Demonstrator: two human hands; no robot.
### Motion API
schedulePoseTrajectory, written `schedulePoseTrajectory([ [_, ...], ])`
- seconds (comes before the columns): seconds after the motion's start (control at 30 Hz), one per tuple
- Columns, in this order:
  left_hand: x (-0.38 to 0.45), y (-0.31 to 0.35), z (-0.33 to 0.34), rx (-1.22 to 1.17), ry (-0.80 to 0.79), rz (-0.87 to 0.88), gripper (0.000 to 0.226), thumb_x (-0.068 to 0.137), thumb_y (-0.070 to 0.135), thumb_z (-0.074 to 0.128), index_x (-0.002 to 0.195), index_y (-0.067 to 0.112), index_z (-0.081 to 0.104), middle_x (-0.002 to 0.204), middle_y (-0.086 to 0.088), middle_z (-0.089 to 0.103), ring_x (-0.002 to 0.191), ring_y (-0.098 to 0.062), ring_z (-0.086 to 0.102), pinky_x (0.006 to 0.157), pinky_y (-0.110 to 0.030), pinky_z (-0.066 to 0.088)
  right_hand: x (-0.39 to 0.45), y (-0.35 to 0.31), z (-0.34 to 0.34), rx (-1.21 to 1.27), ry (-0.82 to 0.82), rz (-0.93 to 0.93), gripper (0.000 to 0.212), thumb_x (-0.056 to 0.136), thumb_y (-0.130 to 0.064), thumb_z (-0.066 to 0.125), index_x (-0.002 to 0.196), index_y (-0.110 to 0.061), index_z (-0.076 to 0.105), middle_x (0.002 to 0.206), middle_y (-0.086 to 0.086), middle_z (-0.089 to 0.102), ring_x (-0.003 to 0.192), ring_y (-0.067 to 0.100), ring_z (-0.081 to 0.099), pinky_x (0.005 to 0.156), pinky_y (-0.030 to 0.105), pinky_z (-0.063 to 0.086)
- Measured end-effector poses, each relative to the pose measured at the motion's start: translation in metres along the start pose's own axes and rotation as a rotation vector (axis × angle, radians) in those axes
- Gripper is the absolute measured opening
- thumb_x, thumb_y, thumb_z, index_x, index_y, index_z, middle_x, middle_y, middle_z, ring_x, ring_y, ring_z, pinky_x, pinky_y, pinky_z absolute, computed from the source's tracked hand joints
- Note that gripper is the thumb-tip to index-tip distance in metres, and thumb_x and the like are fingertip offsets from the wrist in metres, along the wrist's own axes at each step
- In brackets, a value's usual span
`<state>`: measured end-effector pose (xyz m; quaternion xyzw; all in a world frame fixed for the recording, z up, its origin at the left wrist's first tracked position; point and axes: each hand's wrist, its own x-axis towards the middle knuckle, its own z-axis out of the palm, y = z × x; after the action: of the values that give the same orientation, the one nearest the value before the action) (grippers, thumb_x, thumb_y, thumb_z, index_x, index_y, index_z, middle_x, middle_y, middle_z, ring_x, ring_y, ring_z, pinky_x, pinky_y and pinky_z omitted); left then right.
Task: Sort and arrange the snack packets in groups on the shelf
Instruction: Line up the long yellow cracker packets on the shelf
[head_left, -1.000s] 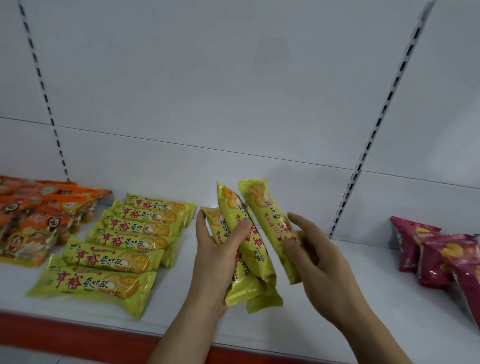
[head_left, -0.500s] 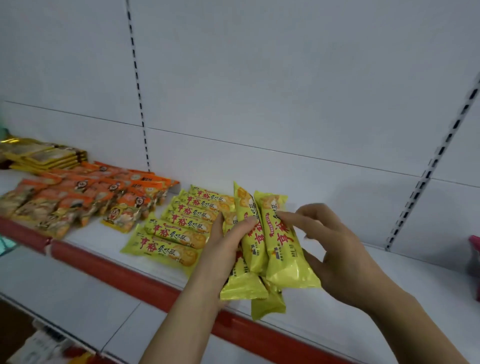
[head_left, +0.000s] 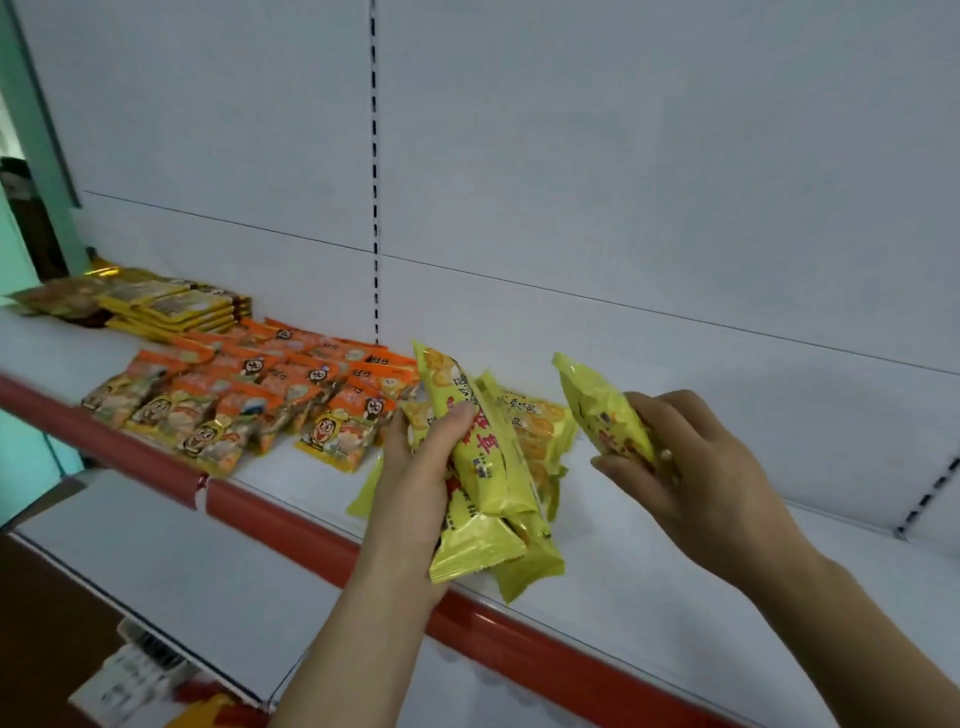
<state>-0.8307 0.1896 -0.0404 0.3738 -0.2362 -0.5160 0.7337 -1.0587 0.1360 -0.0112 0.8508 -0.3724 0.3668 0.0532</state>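
A: While the left hand (head_left: 415, 467) is clamping a bundle of yellow-green packets (head_left: 483, 467) above the shelf's red front lip (head_left: 291, 525), what is the entry listing as the risk?

B: Item one, slippage. The bundle is fanning out, its lower ends hanging past the lip, and the wrappers are looking glossy; if the thumb is easing, one is likely sliding off and dropping below. Item two, the right hand (head_left: 691, 478), closed around a single yellow-green packet (head_left: 605, 413) held clear of the bundle. Set down carelessly, it is risking a nudge to the laid row.

A: And further back, what is the shelf (head_left: 649, 530) holding?

B: Just behind the bundle, more yellow-green packets (head_left: 540, 426) are lying flat, partly hidden. To their left, orange packets (head_left: 249, 395) are sitting in overlapping rows, close enough that a stray yellow one is mixing groups. Beyond those, a stack of flat golden-yellow packets (head_left: 176, 309), and at the far end some darker packets (head_left: 62, 299), too blurred to identify.
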Motion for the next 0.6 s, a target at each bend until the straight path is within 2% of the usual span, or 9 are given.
schedulePoseTrajectory([
  [0.07, 0.012, 0.014, -0.019, 0.012, 0.011, 0.010, 0.097, 0.063, 0.047, 0.091, 0.149, 0.037, 0.047, 0.130, -0.002, 0.071, 0.107, -0.025, 0.075, 0.076, -0.042, 0.060, 0.013, -0.005, 0.019, -0.102, -0.064, 0.105, 0.050, 0.089, -0.073, 0.043, 0.128, -0.042, 0.046, 0.106, -0.015, 0.050, 0.075, 0.013, 0.057, 0.060, 0.028, 0.045],
  [0.17, 0.034, 0.038, -0.046, 0.068, -0.013, 0.017, 0.096, 0.059, 0.056, 0.092, 0.144, 0.040, 0.051, 0.134, 0.001, 0.069, 0.111, -0.024, 0.073, 0.083, -0.044, 0.059, 0.039, -0.014, 0.045, -0.201, -0.136, 0.249, 0.059, 0.087, -0.076, 0.033, 0.131, -0.040, 0.049, 0.101, -0.011, 0.059, 0.086, 0.019, 0.061, 0.067, 0.035, 0.049],
  [0.23, 0.066, 0.049, -0.055, 0.081, -0.017, -0.002, 0.072, 0.082, 0.044, 0.081, 0.145, 0.031, 0.048, 0.129, -0.001, 0.070, 0.111, -0.022, 0.071, 0.084, -0.040, 0.058, 0.057, -0.021, 0.061, -0.276, -0.134, 0.292, 0.056, 0.092, -0.069, 0.030, 0.134, -0.036, 0.049, 0.099, -0.007, 0.059, 0.089, 0.022, 0.061, 0.068, 0.035, 0.048],
  [0.27, 0.077, 0.055, -0.065, 0.108, -0.068, 0.011, 0.059, 0.094, 0.035, 0.070, 0.146, 0.024, 0.044, 0.135, -0.003, 0.065, 0.117, -0.022, 0.066, 0.084, -0.037, 0.056, 0.064, -0.023, 0.068, -0.304, -0.143, 0.309, 0.052, 0.096, -0.063, 0.032, 0.136, -0.034, 0.047, 0.101, -0.005, 0.058, 0.091, 0.023, 0.060, 0.069, 0.034, 0.047],
  [0.3, 0.087, 0.055, -0.079, 0.161, -0.126, 0.044, 0.061, 0.100, 0.030, 0.063, 0.154, 0.020, 0.037, 0.143, -0.004, 0.058, 0.124, -0.023, 0.060, 0.082, -0.033, 0.055, 0.072, -0.024, 0.075, -0.332, -0.168, 0.316, 0.050, 0.098, -0.057, 0.035, 0.140, -0.032, 0.045, 0.105, -0.003, 0.057, 0.094, 0.023, 0.059, 0.072, 0.035, 0.047],
  [0.37, 0.093, 0.056, -0.093, 0.242, -0.171, 0.076, 0.087, 0.083, 0.041, 0.077, 0.158, 0.021, 0.036, 0.146, -0.004, 0.056, 0.120, -0.025, 0.060, 0.069, -0.025, 0.052, 0.083, -0.022, 0.085, -0.417, -0.248, 0.283, 0.052, 0.100, -0.050, 0.039, 0.147, -0.028, 0.040, 0.117, 0.000, 0.055, 0.102, 0.024, 0.057, 0.081, 0.036, 0.048],
  [0.43, 0.088, 0.064, -0.083, 0.284, -0.094, -0.005, 0.113, 0.056, 0.061, 0.087, 0.155, 0.039, 0.038, 0.145, 0.002, 0.059, 0.119, -0.023, 0.064, 0.080, -0.033, 0.056, 0.091, -0.016, 0.094, -0.473, -0.296, 0.226, 0.055, 0.099, -0.047, 0.047, 0.149, -0.025, 0.041, 0.124, 0.000, 0.055, 0.109, 0.024, 0.056, 0.088, 0.039, 0.048],
  [0.5, 0.081, 0.068, -0.091, 0.227, -0.181, -0.038, 0.111, 0.053, 0.065, 0.090, 0.150, 0.055, 0.036, 0.144, 0.012, 0.059, 0.124, -0.020, 0.063, 0.099, -0.050, 0.053, 0.100, -0.010, 0.102, -0.447, -0.312, 0.214, 0.054, 0.096, -0.043, 0.058, 0.145, -0.025, 0.046, 0.127, -0.003, 0.055, 0.114, 0.023, 0.054, 0.093, 0.039, 0.048],
  [0.6, 0.089, 0.071, -0.095, 0.209, -0.244, -0.078, 0.102, 0.054, 0.068, 0.089, 0.143, 0.063, 0.040, 0.145, 0.015, 0.059, 0.125, -0.021, 0.064, 0.103, -0.056, 0.051, 0.116, -0.003, 0.115, -0.391, -0.296, 0.246, 0.053, 0.091, -0.039, 0.066, 0.140, -0.025, 0.051, 0.129, -0.005, 0.056, 0.119, 0.020, 0.051, 0.098, 0.038, 0.047],
])
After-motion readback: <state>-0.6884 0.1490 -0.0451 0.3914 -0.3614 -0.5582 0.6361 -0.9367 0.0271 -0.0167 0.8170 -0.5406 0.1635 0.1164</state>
